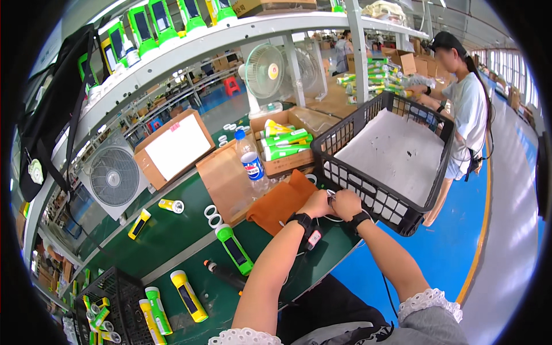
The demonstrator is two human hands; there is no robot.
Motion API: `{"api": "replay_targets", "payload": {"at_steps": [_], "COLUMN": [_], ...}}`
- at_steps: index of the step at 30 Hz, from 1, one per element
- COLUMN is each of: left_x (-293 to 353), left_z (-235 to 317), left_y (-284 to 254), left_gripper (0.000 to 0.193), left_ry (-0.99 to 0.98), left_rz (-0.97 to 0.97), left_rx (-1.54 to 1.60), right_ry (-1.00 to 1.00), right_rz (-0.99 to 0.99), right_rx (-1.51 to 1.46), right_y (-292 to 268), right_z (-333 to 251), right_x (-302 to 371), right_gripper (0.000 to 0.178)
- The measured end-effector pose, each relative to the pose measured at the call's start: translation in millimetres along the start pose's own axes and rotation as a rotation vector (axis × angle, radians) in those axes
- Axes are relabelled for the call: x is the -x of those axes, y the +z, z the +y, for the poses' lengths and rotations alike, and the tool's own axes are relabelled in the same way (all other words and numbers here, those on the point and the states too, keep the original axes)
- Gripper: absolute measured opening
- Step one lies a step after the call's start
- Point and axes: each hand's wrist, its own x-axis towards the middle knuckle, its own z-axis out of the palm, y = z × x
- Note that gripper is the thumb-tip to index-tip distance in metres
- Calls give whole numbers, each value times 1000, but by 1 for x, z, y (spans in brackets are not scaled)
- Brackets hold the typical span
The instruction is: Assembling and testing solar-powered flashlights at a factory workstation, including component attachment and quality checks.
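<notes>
My left hand (318, 204) and my right hand (347, 204) meet at the right end of the green workbench (322, 253), both with fingers curled in. Between them is something small and dark that the fingers mostly hide, with a thin white cord or ring beside it. An orange cloth (286, 201) lies just left of my left hand. Right behind my right hand stands a black plastic crate (376, 198) lined with a white sheet (397, 155). A green-and-white flashlight (234, 249) with a dark panel lies left of my forearms, near two white rings (213, 216).
A plastic bottle (251, 164) stands by a cardboard box of flashlights (287, 167). More flashlights (188, 296) lie at the lower left beside a black basket (118, 293). A black-handled tool (223, 275) is near my left forearm. Another person (464, 109) stands beyond the crate.
</notes>
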Motion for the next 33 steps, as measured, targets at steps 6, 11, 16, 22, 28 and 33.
{"api": "replay_targets", "payload": {"at_steps": [6, 11, 16, 22, 28, 33], "left_x": [-7, 6, 12, 34, 41, 71], "left_z": [9, -9, 6, 100, 194, 226], "left_y": [-17, -42, -119, -216, -227, -264], "left_gripper": [33, 21, 22, 23, 22, 23], "left_ry": [95, 159, 33, 24, 152, 306], "left_rz": [-123, 6, 67, 606, 496, 868], "left_rx": [113, 161, -337, 49, 157, 229], "right_ry": [14, 19, -81, -241, -467, -479], "right_rz": [25, -139, -35, 280, -351, -803], "right_rx": [-185, -348, -369, -779, -1238, -1136], "right_y": [-7, -17, -36, -95, -103, -87], "right_z": [5, 8, 13, -41, -112, -100], "right_x": [-10, -5, 13, 38, 11, -10], "right_gripper": [32, 47, 56, 60, 58, 29]}}
